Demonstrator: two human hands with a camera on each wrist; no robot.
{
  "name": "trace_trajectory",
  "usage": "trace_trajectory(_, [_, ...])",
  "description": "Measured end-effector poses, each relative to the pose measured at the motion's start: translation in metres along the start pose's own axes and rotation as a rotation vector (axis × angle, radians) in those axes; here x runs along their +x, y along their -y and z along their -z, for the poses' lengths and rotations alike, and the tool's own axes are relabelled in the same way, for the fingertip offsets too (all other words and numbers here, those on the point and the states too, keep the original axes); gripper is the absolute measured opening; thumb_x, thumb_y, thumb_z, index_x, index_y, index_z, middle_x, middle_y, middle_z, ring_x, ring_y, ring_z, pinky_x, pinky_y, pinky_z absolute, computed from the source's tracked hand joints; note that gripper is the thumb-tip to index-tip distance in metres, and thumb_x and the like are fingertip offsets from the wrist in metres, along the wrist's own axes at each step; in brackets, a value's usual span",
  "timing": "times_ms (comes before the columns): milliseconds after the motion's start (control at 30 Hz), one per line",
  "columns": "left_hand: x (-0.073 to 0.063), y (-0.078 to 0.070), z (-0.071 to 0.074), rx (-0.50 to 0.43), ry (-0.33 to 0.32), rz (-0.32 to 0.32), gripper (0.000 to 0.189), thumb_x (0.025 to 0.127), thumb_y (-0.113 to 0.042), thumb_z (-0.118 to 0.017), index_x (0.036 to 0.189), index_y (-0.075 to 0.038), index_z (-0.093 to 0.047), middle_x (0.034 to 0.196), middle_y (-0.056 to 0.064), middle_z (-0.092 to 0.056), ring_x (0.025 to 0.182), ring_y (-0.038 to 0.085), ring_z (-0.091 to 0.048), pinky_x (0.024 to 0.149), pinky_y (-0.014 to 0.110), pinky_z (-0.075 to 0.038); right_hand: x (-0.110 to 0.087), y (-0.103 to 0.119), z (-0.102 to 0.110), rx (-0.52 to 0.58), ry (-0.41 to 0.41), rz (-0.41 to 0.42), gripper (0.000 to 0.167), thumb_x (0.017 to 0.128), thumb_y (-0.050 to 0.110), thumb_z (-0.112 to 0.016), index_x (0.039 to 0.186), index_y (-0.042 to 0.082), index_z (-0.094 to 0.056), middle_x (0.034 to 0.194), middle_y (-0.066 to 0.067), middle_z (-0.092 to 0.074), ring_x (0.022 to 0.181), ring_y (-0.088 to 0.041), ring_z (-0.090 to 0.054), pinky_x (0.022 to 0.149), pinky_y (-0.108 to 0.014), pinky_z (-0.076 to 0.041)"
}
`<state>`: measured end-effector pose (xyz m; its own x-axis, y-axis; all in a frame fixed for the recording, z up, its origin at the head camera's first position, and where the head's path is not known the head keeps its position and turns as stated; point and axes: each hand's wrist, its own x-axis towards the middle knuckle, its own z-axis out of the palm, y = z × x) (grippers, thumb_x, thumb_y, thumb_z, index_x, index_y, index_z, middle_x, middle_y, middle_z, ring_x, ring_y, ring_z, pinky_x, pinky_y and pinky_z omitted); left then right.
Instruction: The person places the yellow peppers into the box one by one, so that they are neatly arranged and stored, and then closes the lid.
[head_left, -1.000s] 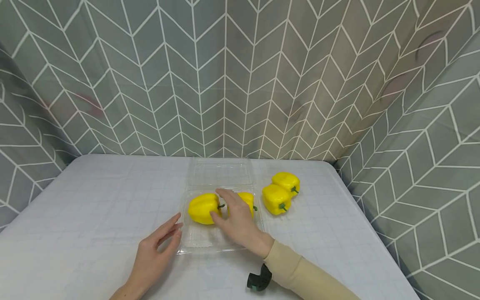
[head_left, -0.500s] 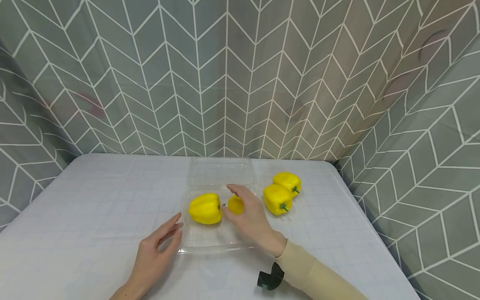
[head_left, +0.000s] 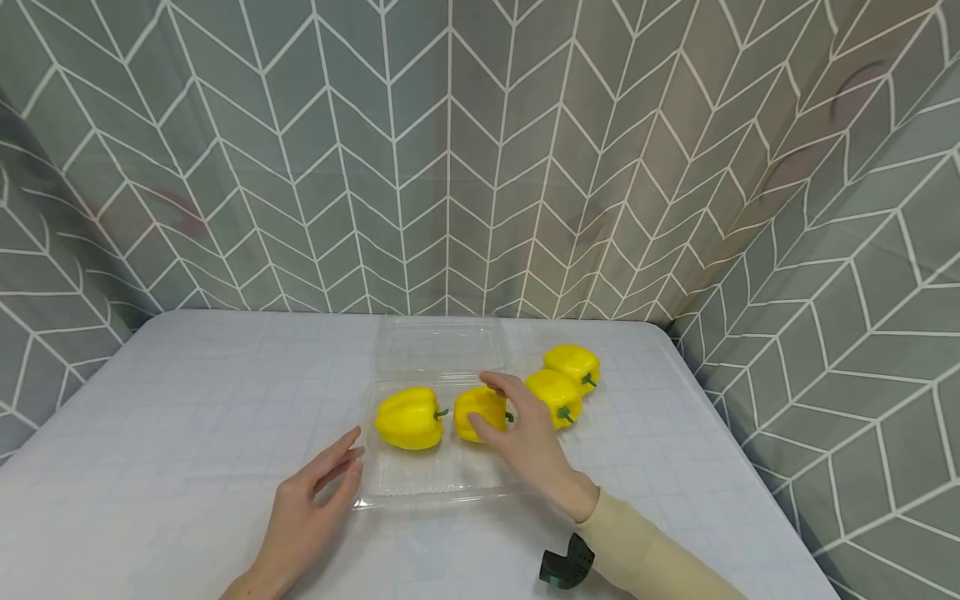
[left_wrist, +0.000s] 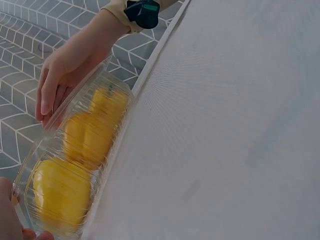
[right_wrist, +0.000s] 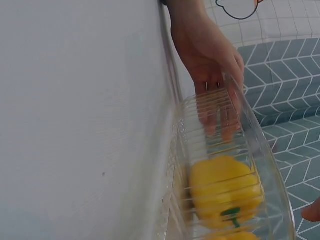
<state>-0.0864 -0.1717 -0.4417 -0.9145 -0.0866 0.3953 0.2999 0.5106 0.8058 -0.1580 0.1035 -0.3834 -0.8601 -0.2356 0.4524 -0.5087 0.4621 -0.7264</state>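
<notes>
A clear plastic clamshell container (head_left: 408, 475) lies with its lid folded back. Inside it sit two yellow bell peppers: the left pepper (head_left: 408, 419) and the right pepper (head_left: 477, 412), both with green stems pointing right. At the container's left edge my left hand (head_left: 311, 492) has its fingertips against the side wall; the right wrist view shows that hand's fingers (right_wrist: 212, 107) through the ribbed plastic. Over the container's right side hovers my right hand (head_left: 528, 437), thumb and fingers spread and holding nothing, partly covering the right pepper.
Right of the container, two more yellow bell peppers rest together on the white tablecloth, a near pepper (head_left: 551, 396) and a far pepper (head_left: 572, 363). The transparent lid (head_left: 441, 346) lies toward the back. A patterned curtain (head_left: 450, 167) hangs behind the table (head_left: 225, 392).
My right hand has drawn away to the right from between the two peppers, uncovering more of the right one. The left hand and the peppers in the container stay put.
</notes>
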Motion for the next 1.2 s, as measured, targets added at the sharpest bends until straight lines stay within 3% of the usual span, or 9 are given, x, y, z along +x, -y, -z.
trace_trajectory(533, [0.0, 0.002, 0.0, 0.009, 0.024, 0.037, 0.044, 0.098, -0.016, -0.066, 0.141, -0.012, -0.058, 0.129, 0.005, -0.068, 0.105, -0.005, -0.064, 0.095, 0.005, -0.047, -0.011, -0.013, 0.014, -0.002, -0.038, 0.001, 0.05, 0.087, 0.016, -0.078, 0.133, 0.009, -0.06, 0.133, -0.003, -0.064, 0.118, -0.03, -0.061, 0.102, -0.051, -0.052])
trace_trajectory(933, [-0.001, 0.004, 0.001, 0.024, 0.018, 0.049, 0.044, 0.098, -0.016, -0.066, 0.141, -0.012, -0.058, 0.129, 0.006, -0.068, 0.104, -0.003, -0.065, 0.095, 0.004, -0.047, -0.018, -0.025, 0.025, -0.02, -0.092, -0.06, 0.05, 0.088, 0.02, -0.078, 0.134, 0.015, -0.06, 0.133, 0.001, -0.062, 0.12, -0.03, -0.06, 0.105, -0.055, -0.049])
trace_trajectory(1200, [-0.001, 0.004, 0.0, 0.011, 0.019, 0.049, 0.044, 0.098, -0.017, -0.066, 0.14, -0.013, -0.058, 0.13, 0.005, -0.068, 0.104, -0.005, -0.064, 0.095, 0.005, -0.047, -0.02, -0.034, 0.031, -0.08, -0.199, -0.004, 0.051, 0.083, 0.011, -0.082, 0.13, 0.009, -0.063, 0.129, -0.005, -0.065, 0.113, -0.032, -0.061, 0.099, -0.053, -0.052])
